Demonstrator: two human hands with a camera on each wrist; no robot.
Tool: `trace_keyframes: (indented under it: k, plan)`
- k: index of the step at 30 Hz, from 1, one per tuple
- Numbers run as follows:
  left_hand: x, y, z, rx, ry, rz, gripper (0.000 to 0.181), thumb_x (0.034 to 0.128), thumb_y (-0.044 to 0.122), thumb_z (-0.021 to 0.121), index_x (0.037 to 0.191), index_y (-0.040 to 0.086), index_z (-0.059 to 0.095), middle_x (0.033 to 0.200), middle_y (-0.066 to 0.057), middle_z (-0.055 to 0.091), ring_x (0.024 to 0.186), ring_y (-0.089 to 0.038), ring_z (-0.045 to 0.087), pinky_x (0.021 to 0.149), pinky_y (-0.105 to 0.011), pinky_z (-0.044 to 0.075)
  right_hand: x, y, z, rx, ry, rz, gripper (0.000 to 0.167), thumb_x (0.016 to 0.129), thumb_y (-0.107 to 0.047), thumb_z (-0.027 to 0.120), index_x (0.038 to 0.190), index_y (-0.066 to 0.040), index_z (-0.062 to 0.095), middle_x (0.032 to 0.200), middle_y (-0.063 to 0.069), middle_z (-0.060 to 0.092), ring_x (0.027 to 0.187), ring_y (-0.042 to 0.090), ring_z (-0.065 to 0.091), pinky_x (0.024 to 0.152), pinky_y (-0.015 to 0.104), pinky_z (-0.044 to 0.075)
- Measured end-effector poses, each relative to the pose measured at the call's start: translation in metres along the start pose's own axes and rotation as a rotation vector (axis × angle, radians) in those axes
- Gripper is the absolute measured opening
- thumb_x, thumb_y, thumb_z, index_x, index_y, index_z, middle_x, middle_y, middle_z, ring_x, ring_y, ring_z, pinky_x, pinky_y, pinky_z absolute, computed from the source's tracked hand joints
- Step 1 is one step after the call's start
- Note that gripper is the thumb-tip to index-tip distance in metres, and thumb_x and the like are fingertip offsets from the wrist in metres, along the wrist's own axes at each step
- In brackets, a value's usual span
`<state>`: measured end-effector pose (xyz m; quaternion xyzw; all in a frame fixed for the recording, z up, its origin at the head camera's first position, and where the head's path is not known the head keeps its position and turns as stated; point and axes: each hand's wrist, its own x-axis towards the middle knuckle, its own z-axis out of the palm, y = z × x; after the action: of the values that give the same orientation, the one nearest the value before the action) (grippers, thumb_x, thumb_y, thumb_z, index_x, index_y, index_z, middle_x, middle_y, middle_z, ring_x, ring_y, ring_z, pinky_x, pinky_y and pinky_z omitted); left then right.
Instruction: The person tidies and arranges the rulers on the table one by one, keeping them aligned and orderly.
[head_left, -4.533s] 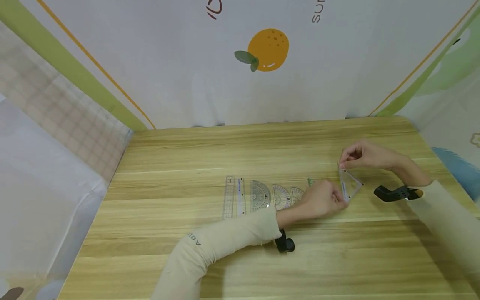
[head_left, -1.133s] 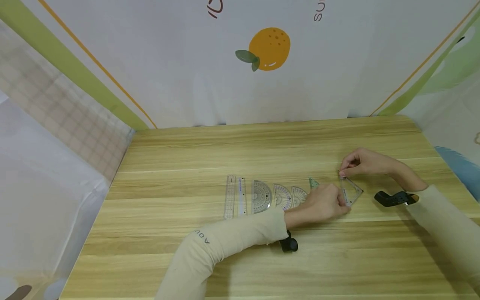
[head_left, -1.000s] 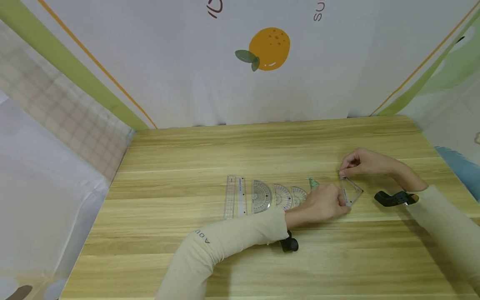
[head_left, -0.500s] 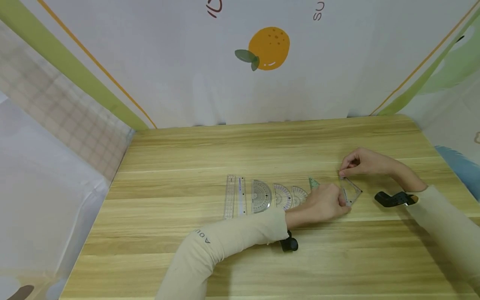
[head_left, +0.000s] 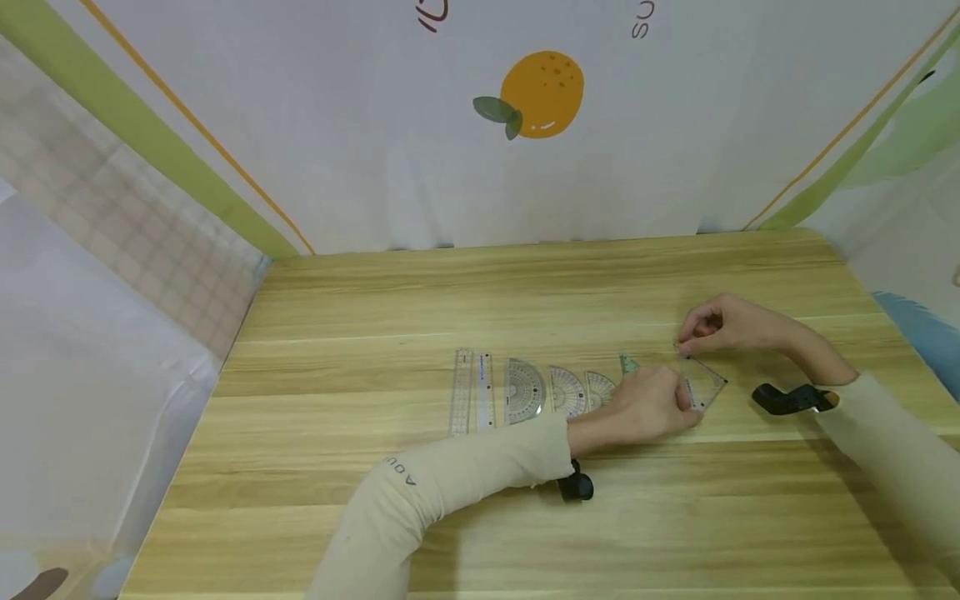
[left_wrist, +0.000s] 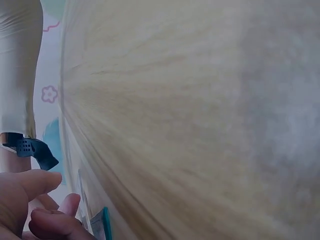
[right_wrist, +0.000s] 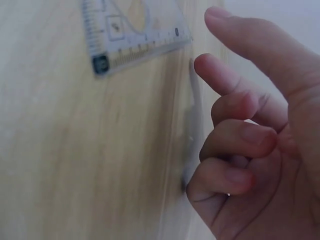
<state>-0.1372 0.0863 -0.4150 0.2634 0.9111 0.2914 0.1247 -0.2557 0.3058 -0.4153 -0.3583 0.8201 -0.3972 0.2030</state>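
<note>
A clear plastic set square [head_left: 696,398] lies on the wooden table at the right end of a row of drawing tools. My left hand [head_left: 648,406] is at its near corner; in the left wrist view the thumb and index fingertip stand apart. At the far corner is my right hand [head_left: 723,323]. The right wrist view shows its thumb and index finger apart beside the set square's corner [right_wrist: 115,40], other fingers loosely curled. A green set square [head_left: 627,363] is mostly hidden behind my left hand.
To the left lie two clear rulers, a wide one [head_left: 461,392] and a narrow one [head_left: 486,392]. Then come a large protractor [head_left: 525,390] and two smaller protractors [head_left: 567,392], partly covered by my left forearm. A printed cloth [head_left: 405,167] hangs behind the table.
Since the oldest frame, both hands and the clear set square have come slightly nearer the table's front. In the last second the hands have hardly moved.
</note>
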Motion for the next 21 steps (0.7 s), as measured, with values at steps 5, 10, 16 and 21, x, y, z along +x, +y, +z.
trace_keyframes:
  k: [5,10,16,21]
  plan:
    - [0.000,0.000,-0.003,0.003,0.014,-0.032,0.024,0.0926,0.035,0.077,0.073,0.025,0.068,0.064,0.019,0.053,0.054,0.003,0.044,0.049,-0.016,0.038,0.000,-0.003,0.001,0.008,0.013,0.035,0.007,0.090,-0.007,0.079,0.094,-0.012,0.075,0.071,0.004,0.051,0.063,0.015,0.046,0.058,0.028,0.039]
    - [0.000,-0.001,-0.005,0.024,0.033,-0.035,0.023,0.0923,0.036,0.077,0.074,0.025,0.070,0.062,0.020,0.053,0.053,0.003,0.044,0.049,-0.016,0.038,-0.001,-0.004,0.002,0.013,0.018,0.041,0.008,0.090,-0.006,0.078,0.096,-0.011,0.074,0.072,0.005,0.051,0.064,0.016,0.046,0.058,0.029,0.039]
    - [-0.003,-0.005,-0.009,-0.059,0.012,-0.054,0.015,0.0937,0.035,0.076,0.088,0.020,0.075,0.056,0.017,0.047,0.043,0.003,0.035,0.041,-0.015,0.033,-0.002,0.000,0.003,0.016,0.006,0.042,0.009,0.091,-0.007,0.077,0.100,-0.010,0.074,0.073,0.004,0.051,0.064,0.017,0.046,0.058,0.030,0.040]
    - [-0.006,-0.012,-0.020,-0.124,0.030,-0.046,0.015,0.0938,0.032,0.076,0.094,0.017,0.076,0.054,0.015,0.050,0.041,0.003,0.037,0.040,-0.015,0.035,-0.003,-0.003,0.003,0.000,0.023,0.032,0.010,0.092,-0.006,0.077,0.100,-0.010,0.074,0.072,0.003,0.050,0.064,0.016,0.046,0.057,0.030,0.039]
